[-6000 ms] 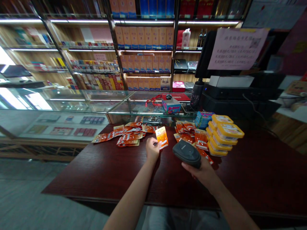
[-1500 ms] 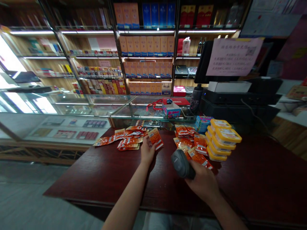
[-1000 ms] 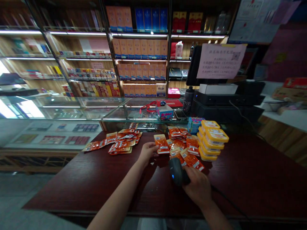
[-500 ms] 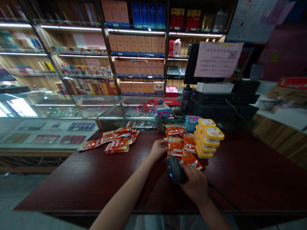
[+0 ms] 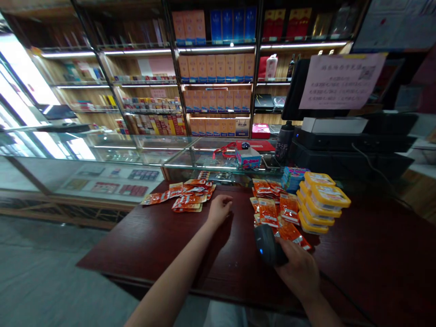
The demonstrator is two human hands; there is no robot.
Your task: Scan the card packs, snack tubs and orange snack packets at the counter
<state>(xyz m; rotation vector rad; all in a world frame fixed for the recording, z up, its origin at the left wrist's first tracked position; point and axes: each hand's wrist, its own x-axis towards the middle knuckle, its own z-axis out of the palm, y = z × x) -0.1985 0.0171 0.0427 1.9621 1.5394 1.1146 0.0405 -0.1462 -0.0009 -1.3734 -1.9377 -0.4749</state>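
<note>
Left hand [image 5: 220,210] has moved off the right packet pile [image 5: 268,212].

- Far background: lit wall shelving [image 5: 218,48] of wood and dark frames.
- Upper shelf, centre to right: blue boxes [image 5: 233,25], then red boxes [image 5: 299,22].
- Middle shelves: three rows of upright orange boxes [image 5: 216,67], blue at the base.
- Far left: glass display case [image 5: 143,156], flat items within.
- Far centre, on the glass: pink-and-blue carton [image 5: 249,160]; red cord [image 5: 225,149] to its left; red flat item [image 5: 265,146] behind.
- Far right: dark bottle [image 5: 284,141] beside a black monitor [image 5: 292,93] bearing a pink printed sheet [image 5: 340,82].
- Below the monitor: white box [image 5: 334,125] upon black equipment [image 5: 340,141].
- Near left: grey floor [image 5: 51,259].
</note>
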